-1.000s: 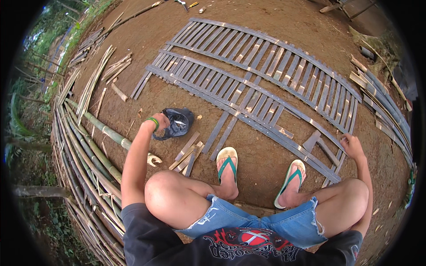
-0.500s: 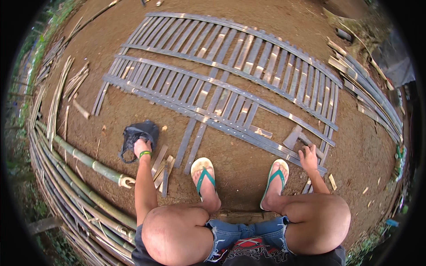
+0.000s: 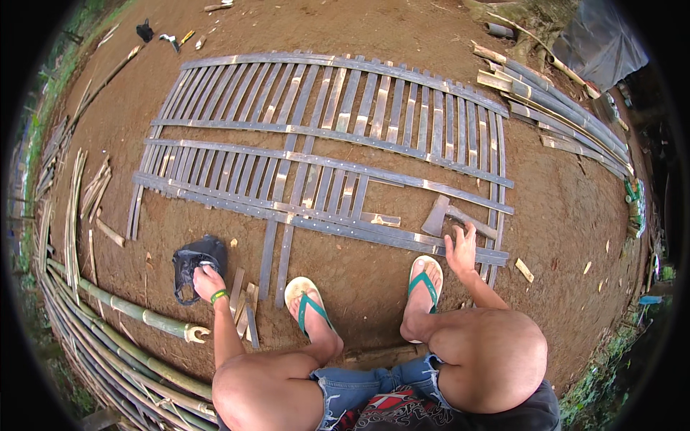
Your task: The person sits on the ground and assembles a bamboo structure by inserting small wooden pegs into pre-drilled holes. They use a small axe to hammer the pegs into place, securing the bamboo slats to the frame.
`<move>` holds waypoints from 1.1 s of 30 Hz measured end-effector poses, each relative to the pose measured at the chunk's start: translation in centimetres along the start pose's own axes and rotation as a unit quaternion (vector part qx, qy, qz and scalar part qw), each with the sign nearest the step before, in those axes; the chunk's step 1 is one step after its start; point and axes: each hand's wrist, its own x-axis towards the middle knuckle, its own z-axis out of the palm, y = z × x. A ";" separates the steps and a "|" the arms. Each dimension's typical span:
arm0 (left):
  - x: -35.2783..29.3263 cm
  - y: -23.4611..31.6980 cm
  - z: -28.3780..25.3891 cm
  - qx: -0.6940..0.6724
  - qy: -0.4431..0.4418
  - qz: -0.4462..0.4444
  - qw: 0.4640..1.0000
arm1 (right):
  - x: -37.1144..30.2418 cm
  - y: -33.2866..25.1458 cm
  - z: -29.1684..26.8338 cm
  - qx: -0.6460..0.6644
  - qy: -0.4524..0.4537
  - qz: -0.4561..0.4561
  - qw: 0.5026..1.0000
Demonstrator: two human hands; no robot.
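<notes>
My left hand, with a green and yellow band on its wrist, dips into the mouth of a black plastic bag on the ground. Its fingers are drawn together; a small pale spot shows at their tips, too small to name. My right hand is open, fingers apart and slightly bent, over the near right end of a bamboo slat frame. Just beyond it a hatchet rests on the frame, its handle pointing right. The slats are dark, nailed across long rails. Whether the right fingertips touch the rail is unclear.
Short bamboo offcuts lie between the bag and my left sandal. Long bamboo poles are piled at the lower left, more poles at the upper right. Tools lie on the soil at the far left.
My view has shifted, bringing the far-left tools into sight. My left hand remains at the bag, with more of its back showing. The right hand stays beside the hatchet, fingers more raised.
</notes>
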 end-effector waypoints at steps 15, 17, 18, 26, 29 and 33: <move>-18.6 24.7 -7.8 -0.402 -0.613 0.364 0.575 | -2.3 -13.1 -2.2 0.239 -0.372 -0.388 0.809; -18.4 24.7 -7.1 -0.397 -0.607 0.346 0.595 | -3.0 -13.3 -0.4 0.242 -0.366 -0.386 0.812; -17.4 24.1 -7.2 -0.398 -0.594 0.330 0.616 | -2.2 -15.0 0.2 0.253 -0.373 -0.391 0.802; -16.6 22.5 -5.8 -0.392 -0.474 0.227 0.755 | -1.9 -13.0 -1.1 0.262 -0.298 -0.278 0.875; -16.2 18.0 -2.3 -0.115 -0.226 0.208 0.945 | -0.2 -9.5 -1.6 0.241 -0.229 -0.183 0.925; -18.6 14.9 0.5 -0.068 -0.169 0.217 0.959 | 1.3 -6.1 -3.6 0.212 -0.176 -0.091 0.957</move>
